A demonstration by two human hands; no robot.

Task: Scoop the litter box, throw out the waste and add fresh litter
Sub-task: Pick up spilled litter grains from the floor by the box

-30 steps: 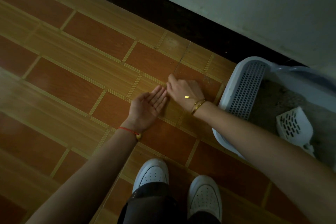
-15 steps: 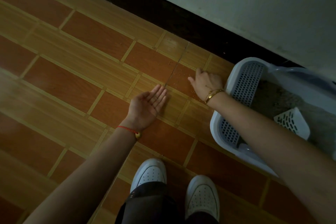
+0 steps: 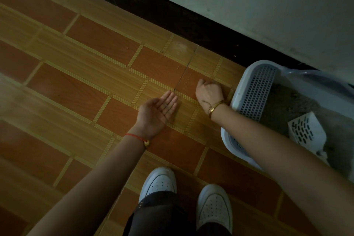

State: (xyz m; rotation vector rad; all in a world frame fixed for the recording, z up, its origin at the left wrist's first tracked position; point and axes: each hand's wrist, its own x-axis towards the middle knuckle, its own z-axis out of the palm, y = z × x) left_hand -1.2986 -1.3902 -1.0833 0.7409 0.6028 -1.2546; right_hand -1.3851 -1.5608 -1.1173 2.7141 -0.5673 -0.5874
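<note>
Tiled floor [image 3: 76, 86] by a pale wall: stray litter being gathered beside the litter box [image 3: 241, 90].

Loose grains [image 3: 184, 80] lie far of the left hand [image 3: 156, 110], palm up with fingers apart as a catch; the right hand [image 3: 208, 92], fingers curled together, rests on them just left of the box. Light and gritty, they likely scatter when pinched; sweeping suits. The scoop [image 3: 306, 132] lies in the box's litter, its handle the natural hold.
</note>
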